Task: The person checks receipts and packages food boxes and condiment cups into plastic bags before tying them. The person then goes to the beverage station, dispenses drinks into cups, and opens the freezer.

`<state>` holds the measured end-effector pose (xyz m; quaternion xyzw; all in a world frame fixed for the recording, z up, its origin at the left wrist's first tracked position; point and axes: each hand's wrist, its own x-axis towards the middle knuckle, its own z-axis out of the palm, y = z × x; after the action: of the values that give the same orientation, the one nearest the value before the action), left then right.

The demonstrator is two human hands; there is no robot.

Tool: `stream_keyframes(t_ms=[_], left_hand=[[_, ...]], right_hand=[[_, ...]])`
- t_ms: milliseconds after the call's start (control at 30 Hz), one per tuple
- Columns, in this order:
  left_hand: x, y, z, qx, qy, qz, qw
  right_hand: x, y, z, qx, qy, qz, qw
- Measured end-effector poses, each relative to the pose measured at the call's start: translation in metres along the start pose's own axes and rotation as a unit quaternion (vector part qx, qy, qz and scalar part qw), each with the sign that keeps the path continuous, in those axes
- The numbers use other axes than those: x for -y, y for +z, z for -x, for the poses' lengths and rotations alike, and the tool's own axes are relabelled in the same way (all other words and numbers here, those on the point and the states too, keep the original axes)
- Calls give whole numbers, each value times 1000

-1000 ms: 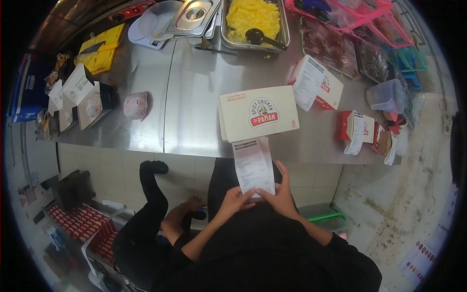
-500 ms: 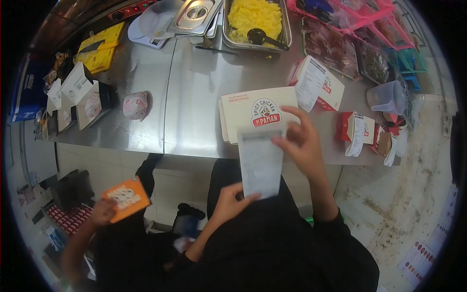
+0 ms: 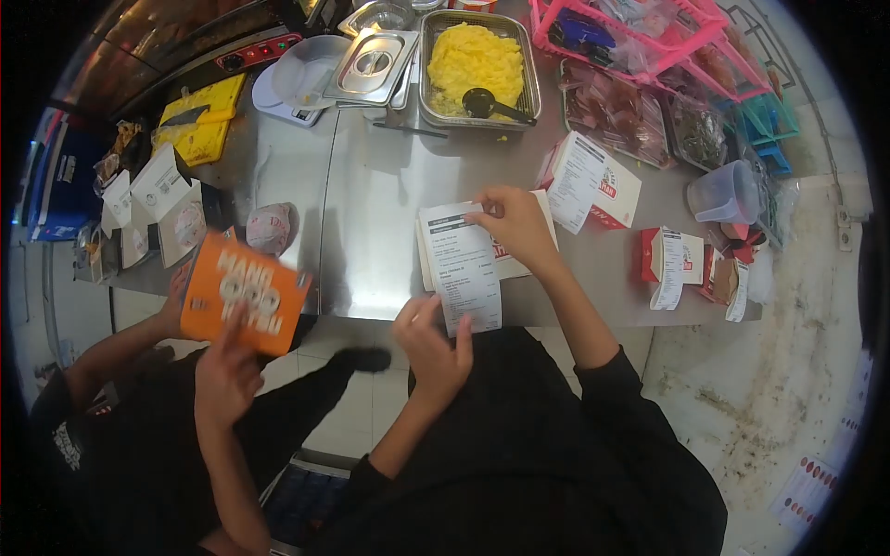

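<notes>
A long white printed receipt [image 3: 468,269] hangs between my two hands over the front edge of the steel table. My right hand [image 3: 519,227] pinches its upper right edge between thumb and fingers. At its lower left, my left hand [image 3: 436,350] holds the receipt lightly, the thumb lying over the bottom. Behind the receipt lies a cream food box [image 3: 542,213] with a red and black logo, partly covered by the paper and my right hand.
To the left, a co-worker's hands hold an orange box [image 3: 246,295]. Further back are a wrapped burger [image 3: 269,227], a tray of yellow food [image 3: 477,120] with a black scoop, boxes with receipts [image 3: 616,190], a clear jug [image 3: 723,193] and a pink basket [image 3: 691,56].
The receipt has moved up and left across the cream box, and my right hand now pinches its top edge. The co-worker's orange box has risen to the table's edge.
</notes>
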<state>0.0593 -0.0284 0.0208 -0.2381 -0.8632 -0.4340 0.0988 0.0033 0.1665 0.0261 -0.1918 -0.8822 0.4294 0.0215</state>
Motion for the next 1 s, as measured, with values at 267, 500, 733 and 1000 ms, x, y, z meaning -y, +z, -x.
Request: stream_keyframes(t_ms=[267, 500, 733, 1000], left_hand=[[18, 67, -38, 99, 45, -144, 984], [27, 75, -33, 93, 80, -227, 966], [17, 68, -35, 160, 101, -311, 931], [9, 67, -37, 190, 90, -355, 911]], right_hand=[[-22, -28, 32, -254, -193, 4, 948], [-206, -331, 193, -524, 189, 35, 830], [-522, -499, 252, -560, 298, 100, 767], [-592, -483, 199, -592, 309, -224, 710]])
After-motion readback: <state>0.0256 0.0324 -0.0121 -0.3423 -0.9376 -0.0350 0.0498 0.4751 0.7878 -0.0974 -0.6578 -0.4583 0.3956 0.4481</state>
